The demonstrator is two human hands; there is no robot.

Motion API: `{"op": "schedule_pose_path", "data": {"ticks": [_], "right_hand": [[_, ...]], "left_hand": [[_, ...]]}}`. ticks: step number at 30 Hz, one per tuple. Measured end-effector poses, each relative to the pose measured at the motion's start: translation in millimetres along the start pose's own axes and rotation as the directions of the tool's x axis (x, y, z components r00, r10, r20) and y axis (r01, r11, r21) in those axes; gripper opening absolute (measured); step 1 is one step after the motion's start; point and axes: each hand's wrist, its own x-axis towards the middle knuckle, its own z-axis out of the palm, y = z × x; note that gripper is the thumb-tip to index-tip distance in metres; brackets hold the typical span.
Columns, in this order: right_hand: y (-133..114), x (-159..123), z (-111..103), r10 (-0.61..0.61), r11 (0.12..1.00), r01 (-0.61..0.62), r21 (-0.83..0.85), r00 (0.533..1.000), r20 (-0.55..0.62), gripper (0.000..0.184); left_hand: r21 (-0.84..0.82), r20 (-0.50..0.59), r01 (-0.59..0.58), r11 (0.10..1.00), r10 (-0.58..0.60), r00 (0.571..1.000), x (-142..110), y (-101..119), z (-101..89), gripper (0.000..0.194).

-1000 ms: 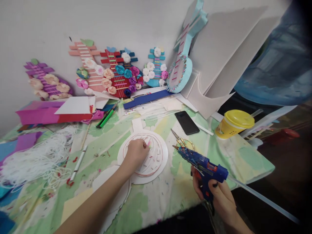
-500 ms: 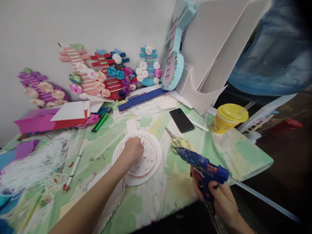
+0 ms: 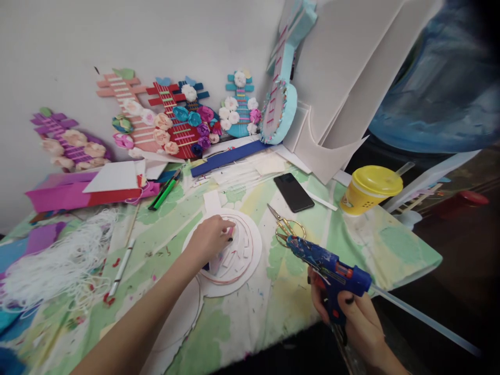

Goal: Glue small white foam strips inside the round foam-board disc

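Note:
My left hand (image 3: 207, 239) is over a white guitar-shaped cutout (image 3: 253, 245) lying flat. Its thumb and fingers are bent together around something small and pinkish, too small to make out. Curved lines and small white strips cover the cutout's round part, partly hidden by the hand. A blue glue gun (image 3: 332, 268), smeared with dried glue, is gripped in my right hand (image 3: 361, 317) above the table's front edge. Its nozzle points left, and a long clear glue stick (image 3: 425, 319) juts from its back. Gold-handled scissors (image 3: 289, 229) lie beside the nozzle.
A black phone (image 3: 294, 192) and a yellow lidded cup (image 3: 367, 190) stand or lie at right. White string (image 3: 58, 265) is heaped at left near a marker (image 3: 122, 266). Decorated paper guitars (image 3: 175, 120) lean on the wall.
My left hand has lifted slightly, and its fingers have loosened from a tight fist to a more extended pinch. My right hand keeps the glue gun in nearly the same place.

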Motion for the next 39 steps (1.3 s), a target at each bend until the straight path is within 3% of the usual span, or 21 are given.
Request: {"op": "schedule_pose_path", "data": {"ticks": [10,18,39], "right_hand": [[-4,0,5,-0.013,0.999,0.011,-0.034,0.999,-0.043,0.047],[-5,0,7,0.004,0.999,-0.005,-0.035,1.000,-0.022,0.049],[-7,-2,11,-0.003,0.999,0.001,-0.039,0.999,-0.042,0.048]], "left_hand": [[-0.058,-0.121,-0.005,0.998,-0.002,0.993,-5,-1,8.5,0.022],[0.005,-0.087,-0.032,0.999,0.032,0.996,-11,-4,15.5,0.026],[-0.050,-0.108,-0.012,0.999,0.006,0.994,-4,-3,16.7,0.025]]}}
